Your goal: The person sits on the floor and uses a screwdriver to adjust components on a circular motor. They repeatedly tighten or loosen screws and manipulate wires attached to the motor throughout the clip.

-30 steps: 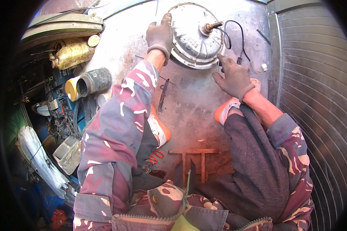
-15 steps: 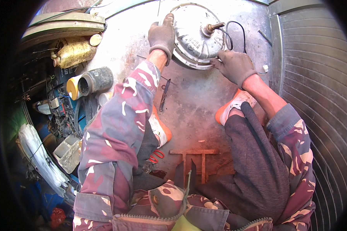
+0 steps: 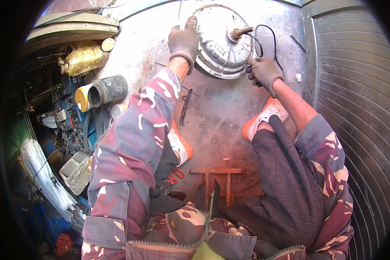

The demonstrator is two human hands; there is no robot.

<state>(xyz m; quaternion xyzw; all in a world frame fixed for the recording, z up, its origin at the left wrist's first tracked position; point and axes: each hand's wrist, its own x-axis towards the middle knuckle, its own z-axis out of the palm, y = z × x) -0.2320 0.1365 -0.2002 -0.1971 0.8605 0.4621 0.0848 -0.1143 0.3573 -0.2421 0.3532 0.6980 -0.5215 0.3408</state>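
A round silver-grey wheel hub motor [image 3: 219,43] sits on the floor in front of me, its threaded axle pointing up and to the right. A black cable [image 3: 271,30] leaves the axle, loops to the right and ends in a small white plug [image 3: 298,77]. My left hand [image 3: 183,42], in a grey-brown work glove, holds the motor's left rim. My gloved right hand [image 3: 264,73] is at the lower right edge, its fingers curled and their tips at the rim. Its palm side is hidden from view.
Slim dark pliers [image 3: 186,107] lie below the motor, and red-handled scissors [image 3: 176,176] by my left foot. A rusty metal frame [image 3: 217,171] stands between my legs. Left are a dark open container [image 3: 109,91], a yellowish jug [image 3: 84,58] and clutter. A ribbed shutter [image 3: 355,65] rises right.
My right hand has slid a little right and up along the motor's edge, and its fingers have curled in more. The left hand and the motor have barely moved.
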